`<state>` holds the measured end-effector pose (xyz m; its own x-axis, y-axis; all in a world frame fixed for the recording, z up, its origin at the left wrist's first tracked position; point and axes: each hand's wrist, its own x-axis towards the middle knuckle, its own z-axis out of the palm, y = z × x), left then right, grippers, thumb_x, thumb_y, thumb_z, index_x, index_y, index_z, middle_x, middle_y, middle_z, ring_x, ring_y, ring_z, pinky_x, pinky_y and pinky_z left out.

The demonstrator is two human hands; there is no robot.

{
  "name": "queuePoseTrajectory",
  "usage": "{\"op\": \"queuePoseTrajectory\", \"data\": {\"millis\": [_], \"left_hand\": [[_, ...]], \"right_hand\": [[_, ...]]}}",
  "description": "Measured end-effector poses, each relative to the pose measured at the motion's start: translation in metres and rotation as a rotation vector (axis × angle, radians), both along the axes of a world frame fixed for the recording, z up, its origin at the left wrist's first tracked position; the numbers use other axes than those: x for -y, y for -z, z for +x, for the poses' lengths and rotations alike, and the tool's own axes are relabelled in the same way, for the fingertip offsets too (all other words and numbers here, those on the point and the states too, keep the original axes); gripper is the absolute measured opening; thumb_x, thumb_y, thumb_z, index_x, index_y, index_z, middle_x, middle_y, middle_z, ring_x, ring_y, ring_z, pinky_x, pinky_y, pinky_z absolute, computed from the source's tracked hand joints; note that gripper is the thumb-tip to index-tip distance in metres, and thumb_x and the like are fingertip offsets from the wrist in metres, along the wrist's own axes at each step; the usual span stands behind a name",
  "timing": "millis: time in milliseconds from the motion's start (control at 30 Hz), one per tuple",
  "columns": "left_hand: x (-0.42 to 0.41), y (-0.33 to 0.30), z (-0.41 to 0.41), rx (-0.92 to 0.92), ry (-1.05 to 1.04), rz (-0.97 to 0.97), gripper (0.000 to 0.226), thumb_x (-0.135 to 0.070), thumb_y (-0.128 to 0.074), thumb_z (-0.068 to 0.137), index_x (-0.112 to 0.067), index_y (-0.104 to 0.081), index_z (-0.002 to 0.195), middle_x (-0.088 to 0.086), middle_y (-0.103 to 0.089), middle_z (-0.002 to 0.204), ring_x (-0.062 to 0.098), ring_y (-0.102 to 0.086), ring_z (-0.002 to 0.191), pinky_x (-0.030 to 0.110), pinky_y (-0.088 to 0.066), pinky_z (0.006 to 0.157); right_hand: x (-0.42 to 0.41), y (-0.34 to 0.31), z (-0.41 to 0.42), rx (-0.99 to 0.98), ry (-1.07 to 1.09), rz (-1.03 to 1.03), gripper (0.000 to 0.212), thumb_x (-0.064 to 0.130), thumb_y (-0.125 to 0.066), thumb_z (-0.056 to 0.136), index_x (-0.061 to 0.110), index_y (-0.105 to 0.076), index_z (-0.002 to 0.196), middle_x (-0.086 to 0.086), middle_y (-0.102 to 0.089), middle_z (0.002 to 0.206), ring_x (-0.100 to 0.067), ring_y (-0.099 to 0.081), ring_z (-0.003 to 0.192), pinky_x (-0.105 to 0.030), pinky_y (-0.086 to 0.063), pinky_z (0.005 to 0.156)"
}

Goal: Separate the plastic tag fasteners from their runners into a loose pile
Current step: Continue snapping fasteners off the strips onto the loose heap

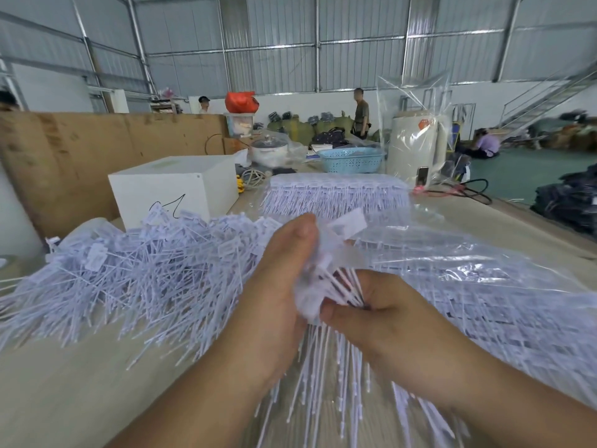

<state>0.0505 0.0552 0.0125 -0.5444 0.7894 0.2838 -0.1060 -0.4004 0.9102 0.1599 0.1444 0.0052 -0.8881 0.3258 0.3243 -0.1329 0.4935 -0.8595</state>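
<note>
Nearest the camera, two bare forearms reach in over the pale table (64, 399). Between the hands is a bunch of white tag fasteners (326, 286), its thin stems fanning down toward the camera and its flat heads sticking up, blurred. The left hand (277, 286) wraps the bunch from the left, fingers curled round it with the thumb on top. The right hand (371, 308) pinches the stems lower down, thumb pressed against them and fingers curled underneath.

Just left of the hands lies the loose pile (129, 273) of separated fasteners, a wide tangled heap on the table. To the right, clear plastic bags (468, 279) cover flat rows of fasteners still on their runners, and another packed stack (332, 195) sits behind the hands.

Farther back stand a white box (174, 185), a blue basket (352, 160) and a cream kettle (416, 147) wrapped in clear film. Beyond a cardboard wall (97, 150), people stand and sit in the warehouse.
</note>
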Motion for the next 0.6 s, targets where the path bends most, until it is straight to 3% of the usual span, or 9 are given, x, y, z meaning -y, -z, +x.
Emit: {"op": "queuePoseTrajectory", "data": {"millis": [67,167,233,300,333,433,500,600], "left_hand": [[-0.003,0.008,0.006,0.023,0.088,-0.027,0.074,-0.049,-0.082,0.061,-0.01,-0.063,0.121,0.019,-0.068,0.113,0.033,-0.064,0.108,0.045,-0.05,0.093],[-0.008,0.017,0.016,-0.074,0.058,-0.117,0.037,-0.032,-0.082,0.059,-0.024,-0.077,0.095,0.004,-0.076,0.098,0.015,-0.071,0.096,0.029,-0.053,0.082],[-0.01,0.017,0.012,-0.019,-0.048,-0.147,0.03,-0.029,-0.087,0.06,-0.019,-0.077,0.087,0.004,-0.077,0.09,0.014,-0.073,0.082,0.028,-0.053,0.073],[-0.008,0.013,0.0,0.034,-0.11,-0.143,0.027,-0.039,-0.077,0.062,-0.014,-0.074,0.073,0.006,-0.073,0.075,0.018,-0.068,0.063,0.026,-0.052,0.057],[-0.005,0.008,-0.006,0.046,-0.145,-0.134,0.023,-0.039,-0.072,0.066,-0.016,-0.071,0.064,0.007,-0.069,0.066,0.019,-0.064,0.056,0.026,-0.051,0.052],[0.0,-0.001,-0.025,0.11,-0.261,-0.073,0.031,-0.027,-0.065,0.083,-0.018,-0.065,0.054,0.003,-0.055,0.051,0.019,-0.057,0.047,0.03,-0.052,0.051],[0.001,-0.001,-0.027,0.132,-0.233,-0.059,0.023,-0.029,-0.067,0.081,-0.015,-0.064,0.063,0.003,-0.057,0.055,0.017,-0.058,0.049,0.03,-0.052,0.051],[0.0,0.004,-0.011,0.008,-0.084,-0.162,0.021,-0.036,-0.071,0.068,-0.017,-0.068,0.078,0.006,-0.069,0.07,0.018,-0.064,0.059,0.03,-0.05,0.051]], "right_hand": [[-0.002,0.001,-0.003,-0.039,-0.012,-0.073,0.02,-0.005,-0.051,0.094,0.008,-0.064,0.085,0.019,-0.047,0.045,0.003,-0.044,0.04,-0.008,-0.033,0.043],[0.005,0.0,-0.004,-0.009,-0.063,-0.104,0.037,-0.003,-0.051,0.09,0.03,-0.064,0.098,0.023,-0.063,0.059,0.012,-0.056,0.049,-0.003,-0.037,0.044],[0.009,0.005,-0.003,0.054,-0.132,-0.16,0.056,0.0,-0.052,0.082,0.038,-0.051,0.124,0.012,-0.07,0.072,0.005,-0.055,0.049,-0.008,-0.041,0.046],[0.01,0.011,-0.002,0.175,-0.184,-0.202,0.058,0.013,-0.059,0.086,0.046,-0.044,0.13,-0.01,-0.067,0.076,-0.011,-0.055,0.051,-0.026,-0.047,0.045],[0.009,0.013,-0.002,0.233,-0.193,-0.237,0.049,0.023,-0.06,0.087,0.046,-0.047,0.128,-0.01,-0.063,0.07,-0.015,-0.055,0.051,-0.028,-0.047,0.046],[0.01,0.013,-0.003,0.282,-0.181,-0.319,0.016,0.033,-0.056,0.096,0.018,-0.059,0.103,0.0,-0.055,0.055,-0.013,-0.049,0.044,-0.029,-0.046,0.047],[0.012,0.014,-0.004,0.225,-0.133,-0.317,0.02,0.026,-0.052,0.101,0.013,-0.057,0.086,0.004,-0.046,0.049,-0.01,-0.04,0.04,-0.027,-0.044,0.044],[0.014,0.013,-0.006,0.133,-0.093,-0.35,0.019,0.018,-0.048,0.102,0.011,-0.06,0.089,0.006,-0.039,0.047,-0.008,-0.036,0.038,-0.025,-0.041,0.041]]}}
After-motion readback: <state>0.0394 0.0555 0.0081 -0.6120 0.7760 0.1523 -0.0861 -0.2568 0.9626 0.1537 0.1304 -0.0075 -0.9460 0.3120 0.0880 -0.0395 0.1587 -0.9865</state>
